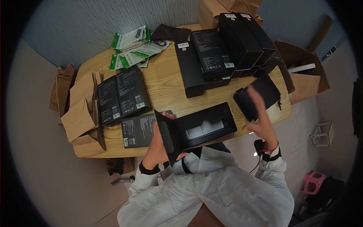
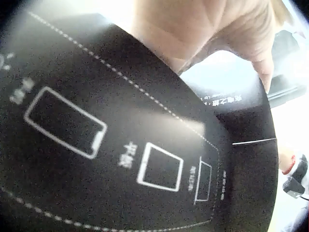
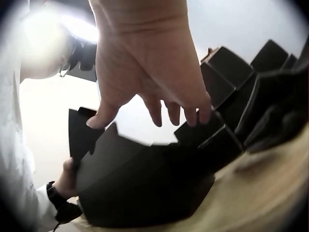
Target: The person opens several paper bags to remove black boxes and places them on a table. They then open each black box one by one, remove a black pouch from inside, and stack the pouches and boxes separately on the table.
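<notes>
A black cardboard box point(image 1: 231, 125) lies open at the table's front edge, its lid flap point(image 1: 166, 140) standing up on the left. My left hand point(image 1: 152, 153) grips the box at that flap, with the thumb near the lower edge. White device outlines mark the box panel point(image 2: 120, 96) in the left wrist view. Inside the box lies a pale sheet or booklet point(image 1: 196, 131). My right hand point(image 1: 264, 126) is raised to the right of the box, fingers extended and holding nothing; in the right wrist view this hand point(image 3: 145, 58) hovers above the box. Beyond it lies a black drawstring pouch point(image 1: 270, 90).
Several black boxes point(image 1: 211, 53) are stacked at the back right. More printed boxes point(image 1: 130, 89) lie at left, beside folded brown paper bags point(image 1: 79, 109). Green-and-white packets point(image 1: 132, 56) and a dark cloth point(image 1: 170, 33) are at the back. An open carton point(image 1: 310, 85) stands right of the table.
</notes>
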The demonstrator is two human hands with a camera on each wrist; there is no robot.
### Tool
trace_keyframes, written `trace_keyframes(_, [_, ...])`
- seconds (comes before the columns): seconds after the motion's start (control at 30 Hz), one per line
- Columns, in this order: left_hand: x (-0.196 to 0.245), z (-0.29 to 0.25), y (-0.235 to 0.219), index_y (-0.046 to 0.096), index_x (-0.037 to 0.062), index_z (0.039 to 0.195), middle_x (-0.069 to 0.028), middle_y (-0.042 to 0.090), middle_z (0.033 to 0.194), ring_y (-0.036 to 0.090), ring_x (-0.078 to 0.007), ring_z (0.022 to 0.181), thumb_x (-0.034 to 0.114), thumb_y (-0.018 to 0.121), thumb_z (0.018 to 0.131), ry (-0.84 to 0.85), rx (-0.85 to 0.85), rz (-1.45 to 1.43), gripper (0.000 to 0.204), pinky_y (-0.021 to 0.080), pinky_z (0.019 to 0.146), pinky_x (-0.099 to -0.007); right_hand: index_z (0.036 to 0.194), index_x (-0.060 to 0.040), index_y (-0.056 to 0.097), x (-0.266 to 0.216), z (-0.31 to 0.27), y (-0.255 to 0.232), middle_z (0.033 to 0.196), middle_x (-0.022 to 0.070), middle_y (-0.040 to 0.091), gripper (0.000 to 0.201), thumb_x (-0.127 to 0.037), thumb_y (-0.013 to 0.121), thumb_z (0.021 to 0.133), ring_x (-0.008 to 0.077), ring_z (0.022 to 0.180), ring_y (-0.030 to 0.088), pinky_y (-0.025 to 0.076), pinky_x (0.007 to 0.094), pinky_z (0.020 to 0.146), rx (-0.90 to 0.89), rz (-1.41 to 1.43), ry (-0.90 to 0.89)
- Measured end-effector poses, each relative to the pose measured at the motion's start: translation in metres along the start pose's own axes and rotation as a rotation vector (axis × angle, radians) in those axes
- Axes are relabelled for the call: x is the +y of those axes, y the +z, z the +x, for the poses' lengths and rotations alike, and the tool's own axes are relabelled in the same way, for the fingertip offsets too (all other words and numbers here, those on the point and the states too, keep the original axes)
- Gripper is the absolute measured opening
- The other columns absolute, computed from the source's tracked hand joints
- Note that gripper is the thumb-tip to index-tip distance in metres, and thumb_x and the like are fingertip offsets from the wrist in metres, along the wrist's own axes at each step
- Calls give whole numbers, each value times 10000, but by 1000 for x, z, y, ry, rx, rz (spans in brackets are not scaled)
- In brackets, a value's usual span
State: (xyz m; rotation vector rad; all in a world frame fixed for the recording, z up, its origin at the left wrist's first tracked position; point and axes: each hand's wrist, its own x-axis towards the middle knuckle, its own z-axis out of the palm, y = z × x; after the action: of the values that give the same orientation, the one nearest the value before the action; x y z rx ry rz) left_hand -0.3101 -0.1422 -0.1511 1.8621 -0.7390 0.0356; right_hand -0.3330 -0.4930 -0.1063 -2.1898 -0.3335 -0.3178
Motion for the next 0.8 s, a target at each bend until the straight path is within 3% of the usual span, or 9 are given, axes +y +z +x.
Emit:
trace_keyframes(0.03, [0, 2, 2, 185, -15, 1456, -194, 390, 1368, 375, -350, 1299, 330, 900, 537, 2, -6, 1, 1214, 303, 1076, -427, 1410, -59, 385, -12, 0, 9, 1460, 154, 356, 824, -232, 780, 708, 311, 1378, 295, 230, 389, 1122, -211, -10, -22])
trace_keyframes(0.13, [12, 8, 1, 200, 23, 1461, -192, 356, 1396, 363, -358, 1297, 337, 905, 525, -50, -53, 75, 1213, 311, 1070, -441, 1398, -89, 406, -4, 1, 43, 1457, 135, 365, 786, -234, 782, 723, 337, 1376, 288, 253, 413, 1116, -342, 18, -17])
trace_keyframes(0.27, [24, 16, 6, 309, 53, 1435, -178, 342, 1429, 366, -362, 1299, 386, 891, 537, -51, -119, 257, 1121, 316, 1069, -455, 1372, -85, 442, 6, -3, 62, 1445, 117, 389, 713, -160, 766, 741, 335, 1372, 301, 287, 414, 1104, -265, -17, -54])
trace_keyframes(0.43, [29, 19, 11, 329, 66, 1432, -172, 335, 1439, 357, -375, 1302, 375, 877, 568, -37, -137, 333, 1068, 327, 1059, -471, 1338, -78, 483, 2, -6, 60, 1432, 133, 404, 594, -103, 719, 793, 327, 1348, 350, 313, 394, 1090, -64, 282, 132])
trace_keyframes(0.53, [29, 19, 12, 333, 73, 1432, -173, 334, 1439, 356, -380, 1300, 378, 874, 571, -46, -136, 334, 1062, 327, 1057, -475, 1367, -86, 441, 14, -12, 63, 1425, 143, 408, 611, -97, 700, 814, 321, 1339, 366, 316, 380, 1088, -146, 46, -2])
trace_keyframes(0.67, [30, 21, 14, 354, 76, 1421, -183, 329, 1434, 358, -388, 1298, 351, 877, 571, -22, -145, 382, 1035, 326, 1059, -469, 1354, -81, 453, 12, -12, 63, 1425, 136, 404, 572, -82, 679, 829, 325, 1335, 370, 314, 379, 1090, -82, 221, 52])
trace_keyframes(0.73, [28, 18, 16, 337, 70, 1425, -196, 328, 1425, 363, -395, 1290, 357, 869, 582, -51, -116, 336, 1037, 318, 1061, -483, 1312, -94, 507, 13, -13, 64, 1423, 113, 408, 493, -109, 663, 844, 325, 1347, 352, 294, 396, 1094, -40, 455, 157])
trace_keyframes(0.77, [26, 16, 17, 320, 64, 1429, -208, 328, 1417, 367, -402, 1282, 363, 862, 593, -83, -83, 287, 1040, 310, 1062, -496, 1312, -94, 507, 12, -13, 64, 1423, 113, 408, 493, -109, 663, 844, 325, 1347, 352, 294, 396, 1094, -40, 458, 156])
trace_keyframes(0.8, [18, 11, 19, 320, 64, 1429, -208, 328, 1417, 367, -402, 1282, 363, 862, 593, -84, -84, 290, 1040, 310, 1062, -496, 1295, -117, 529, 11, -12, 62, 1419, 102, 412, 467, -133, 659, 847, 317, 1350, 346, 283, 417, 1094, -101, 241, 88])
